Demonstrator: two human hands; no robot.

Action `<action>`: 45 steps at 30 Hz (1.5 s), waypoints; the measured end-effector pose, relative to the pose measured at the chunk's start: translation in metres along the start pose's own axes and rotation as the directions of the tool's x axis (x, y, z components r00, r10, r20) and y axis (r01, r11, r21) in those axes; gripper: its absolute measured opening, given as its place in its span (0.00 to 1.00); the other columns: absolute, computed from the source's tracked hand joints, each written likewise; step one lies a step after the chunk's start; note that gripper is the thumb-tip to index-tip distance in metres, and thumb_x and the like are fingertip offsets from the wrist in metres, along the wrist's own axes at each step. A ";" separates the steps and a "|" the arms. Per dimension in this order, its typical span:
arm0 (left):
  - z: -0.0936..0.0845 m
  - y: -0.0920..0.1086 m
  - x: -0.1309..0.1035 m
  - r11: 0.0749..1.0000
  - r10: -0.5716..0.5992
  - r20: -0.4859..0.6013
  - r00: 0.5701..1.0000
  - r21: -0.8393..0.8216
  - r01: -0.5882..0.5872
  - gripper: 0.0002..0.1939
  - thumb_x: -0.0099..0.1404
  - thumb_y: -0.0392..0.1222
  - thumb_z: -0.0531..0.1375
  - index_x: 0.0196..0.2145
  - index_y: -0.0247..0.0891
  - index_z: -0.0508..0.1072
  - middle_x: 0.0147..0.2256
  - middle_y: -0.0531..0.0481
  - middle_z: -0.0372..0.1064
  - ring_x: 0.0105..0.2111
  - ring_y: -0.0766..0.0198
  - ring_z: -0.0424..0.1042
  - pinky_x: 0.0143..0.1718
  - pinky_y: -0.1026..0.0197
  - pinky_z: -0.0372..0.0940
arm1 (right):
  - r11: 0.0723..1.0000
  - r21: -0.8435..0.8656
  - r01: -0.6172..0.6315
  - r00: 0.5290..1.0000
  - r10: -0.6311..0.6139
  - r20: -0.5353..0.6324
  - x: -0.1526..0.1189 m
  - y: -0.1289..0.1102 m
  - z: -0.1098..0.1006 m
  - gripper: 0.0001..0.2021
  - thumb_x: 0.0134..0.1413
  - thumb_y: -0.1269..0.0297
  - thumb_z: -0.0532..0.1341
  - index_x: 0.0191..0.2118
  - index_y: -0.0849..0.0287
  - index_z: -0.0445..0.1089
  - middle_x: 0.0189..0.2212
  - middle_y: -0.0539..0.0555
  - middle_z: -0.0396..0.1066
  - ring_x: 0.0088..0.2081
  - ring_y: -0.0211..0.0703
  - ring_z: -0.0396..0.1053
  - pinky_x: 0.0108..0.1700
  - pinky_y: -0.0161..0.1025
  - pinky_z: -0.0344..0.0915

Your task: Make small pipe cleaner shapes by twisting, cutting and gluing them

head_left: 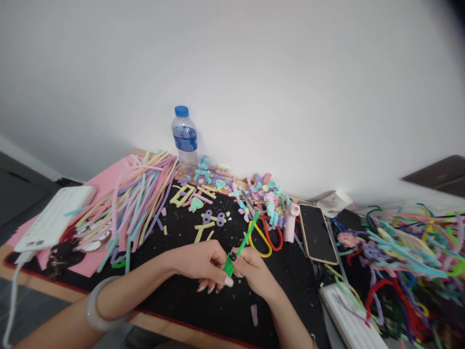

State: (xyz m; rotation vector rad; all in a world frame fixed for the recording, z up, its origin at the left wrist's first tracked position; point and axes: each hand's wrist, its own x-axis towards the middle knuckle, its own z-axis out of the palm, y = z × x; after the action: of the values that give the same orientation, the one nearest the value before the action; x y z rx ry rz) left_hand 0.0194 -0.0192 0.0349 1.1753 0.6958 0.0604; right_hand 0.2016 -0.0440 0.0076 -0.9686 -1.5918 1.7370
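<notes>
A bright green pipe cleaner [249,234] is between my two hands above the black mat [203,310]. My left hand [209,264] is closed on its lower part, which looks folded or bunched, with the thumb at its end. My right hand [252,270] pinches it just beside that, and the free end sticks up and to the right. Past my hands lie scissors with yellow handles [262,245] and red-handled scissors [276,237]. Small purple loops [214,218] and cut pale yellow pieces [201,231] rest on the mat.
Left: a heap of pastel pipe cleaners [140,194], pink sheets [109,179], a white power strip [54,218]. Behind: a water bottle [185,140] by the wall and pipe-cleaner flowers [269,194]. Right: a phone [318,232], a paper cup [334,202], a tangle of coloured pipe cleaners [407,257].
</notes>
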 end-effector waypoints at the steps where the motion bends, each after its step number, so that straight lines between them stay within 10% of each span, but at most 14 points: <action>1: -0.001 0.002 -0.001 1.000 -0.028 0.045 0.999 0.013 0.027 0.15 0.53 0.48 0.64 0.18 0.35 0.71 0.16 0.54 0.66 0.13 0.71 0.62 0.13 0.70 0.58 | 1.000 -0.004 -0.005 0.999 0.005 0.040 -0.001 -0.001 0.000 0.24 0.57 0.46 0.52 0.19 0.58 0.55 0.16 0.44 0.50 0.20 0.33 0.47 0.23 0.33 0.45; 9: -0.009 0.018 0.000 0.964 -0.128 0.270 0.954 0.259 0.056 0.15 0.57 0.43 0.61 0.16 0.37 0.71 0.14 0.52 0.66 0.11 0.70 0.62 0.13 0.70 0.57 | 0.995 -0.104 0.003 0.990 0.012 0.142 -0.002 -0.009 0.000 0.21 0.58 0.50 0.52 0.20 0.58 0.54 0.18 0.43 0.47 0.21 0.32 0.45 0.23 0.32 0.44; 14: -0.006 0.018 0.002 0.968 0.109 -0.075 0.991 0.235 -0.088 0.09 0.59 0.43 0.59 0.28 0.35 0.74 0.23 0.50 0.73 0.21 0.66 0.72 0.22 0.68 0.63 | 0.969 -0.246 0.029 0.963 -0.093 -0.253 0.002 -0.002 -0.001 0.21 0.61 0.54 0.50 0.19 0.56 0.47 0.18 0.43 0.44 0.21 0.34 0.45 0.24 0.33 0.46; 22: 0.000 0.013 0.001 0.708 0.524 -0.254 0.813 0.660 -0.250 0.09 0.63 0.42 0.57 0.38 0.40 0.75 0.32 0.48 0.75 0.33 0.59 0.72 0.33 0.66 0.61 | 0.949 -0.315 0.027 0.814 -0.204 -0.544 0.004 0.008 0.005 0.20 0.62 0.55 0.48 0.20 0.55 0.47 0.17 0.43 0.44 0.19 0.34 0.44 0.22 0.34 0.43; 32: 0.002 0.005 0.007 0.665 0.499 -0.220 0.838 0.717 -0.207 0.16 0.68 0.36 0.48 0.28 0.35 0.73 0.26 0.48 0.73 0.29 0.64 0.72 0.33 0.67 0.60 | 0.935 -0.354 -0.010 0.824 -0.192 -0.533 0.003 0.008 0.006 0.20 0.61 0.56 0.48 0.20 0.55 0.47 0.17 0.43 0.43 0.20 0.34 0.44 0.22 0.34 0.42; 45: 0.000 -0.001 0.005 0.355 0.553 -0.149 0.820 0.932 -0.071 0.15 0.69 0.37 0.47 0.29 0.35 0.69 0.25 0.48 0.69 0.26 0.62 0.68 0.27 0.64 0.55 | 0.978 -0.208 0.026 0.838 -0.135 -0.528 0.004 0.007 0.005 0.21 0.61 0.53 0.49 0.19 0.55 0.47 0.17 0.43 0.45 0.20 0.34 0.44 0.23 0.35 0.43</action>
State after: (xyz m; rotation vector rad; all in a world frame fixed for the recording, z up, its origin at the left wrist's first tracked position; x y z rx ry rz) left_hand 0.0237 -0.0178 0.0317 2.4538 0.9218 0.3449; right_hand 0.1959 -0.0446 -0.0001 -1.3242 -1.4063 1.1170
